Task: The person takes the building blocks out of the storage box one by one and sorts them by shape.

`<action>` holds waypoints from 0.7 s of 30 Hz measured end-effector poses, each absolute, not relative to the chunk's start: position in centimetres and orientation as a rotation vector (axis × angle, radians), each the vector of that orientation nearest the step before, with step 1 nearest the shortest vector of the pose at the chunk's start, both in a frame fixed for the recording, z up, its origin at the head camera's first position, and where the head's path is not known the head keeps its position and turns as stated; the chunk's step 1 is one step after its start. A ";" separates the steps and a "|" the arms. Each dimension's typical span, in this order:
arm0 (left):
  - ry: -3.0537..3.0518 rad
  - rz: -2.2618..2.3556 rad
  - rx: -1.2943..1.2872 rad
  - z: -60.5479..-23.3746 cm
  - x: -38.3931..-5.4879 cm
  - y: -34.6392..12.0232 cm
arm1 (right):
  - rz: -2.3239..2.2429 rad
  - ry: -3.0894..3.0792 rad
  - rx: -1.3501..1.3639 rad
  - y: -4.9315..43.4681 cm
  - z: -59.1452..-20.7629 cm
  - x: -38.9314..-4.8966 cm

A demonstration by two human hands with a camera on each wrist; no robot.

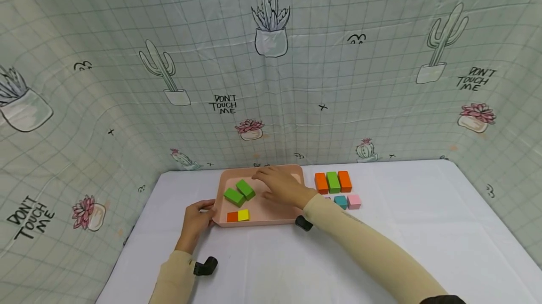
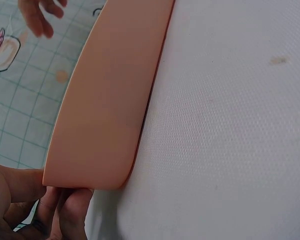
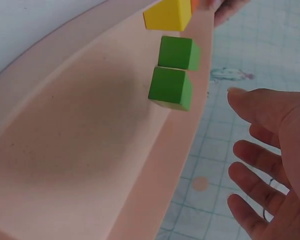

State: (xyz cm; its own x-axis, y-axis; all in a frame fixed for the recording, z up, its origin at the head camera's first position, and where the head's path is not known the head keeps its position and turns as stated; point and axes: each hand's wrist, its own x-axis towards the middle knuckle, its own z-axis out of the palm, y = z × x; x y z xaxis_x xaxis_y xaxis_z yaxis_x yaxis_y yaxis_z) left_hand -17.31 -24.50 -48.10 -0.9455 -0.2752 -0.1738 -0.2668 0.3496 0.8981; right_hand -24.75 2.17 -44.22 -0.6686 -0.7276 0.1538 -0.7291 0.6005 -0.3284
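A shallow pink tray (image 1: 275,212) lies on the white table. Its left side is pinched by my left hand (image 1: 196,221); in the left wrist view the thumb is at the rim and the fingers (image 2: 75,212) are curled against the end wall. Over the tray's right half hovers my right hand (image 1: 283,186), fingers loosely spread, holding nothing. Two green blocks (image 1: 234,197) lie angled against each other in the tray's left part. Nearer the front wall, an orange block (image 1: 232,217) sits beside a yellow block (image 1: 243,215). The right wrist view shows the green blocks (image 3: 170,87) apart from that hand.
Right of the tray stand an orange block (image 1: 321,183), a green block (image 1: 333,182) and another orange block (image 1: 345,181) in a row. In front are a teal cube (image 1: 340,202) and a pink cube (image 1: 354,202), partly beside my right sleeve. A patterned cloth (image 1: 296,83) hangs behind.
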 end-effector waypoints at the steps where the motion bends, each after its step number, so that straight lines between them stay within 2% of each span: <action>1: -2.574 -1.710 0.522 -48.1 -17.3 -24.5 | 0.577 -2.814 1.278 2.0 -44.4 -24.9; 21: -2.545 -1.739 0.508 -48.6 -17.6 -24.8 | 0.511 -2.892 1.336 -0.6 -45.1 -27.4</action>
State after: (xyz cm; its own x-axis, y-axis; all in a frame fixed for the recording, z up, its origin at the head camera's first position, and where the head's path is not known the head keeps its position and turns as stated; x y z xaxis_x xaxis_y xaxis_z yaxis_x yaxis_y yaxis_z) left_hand -17.59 -24.83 -48.56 -0.9470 -0.2743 -0.1672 -0.2554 0.3274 0.9097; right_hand -27.44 -0.63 -45.09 -0.6541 -0.7544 0.0549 -0.7276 0.6077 -0.3183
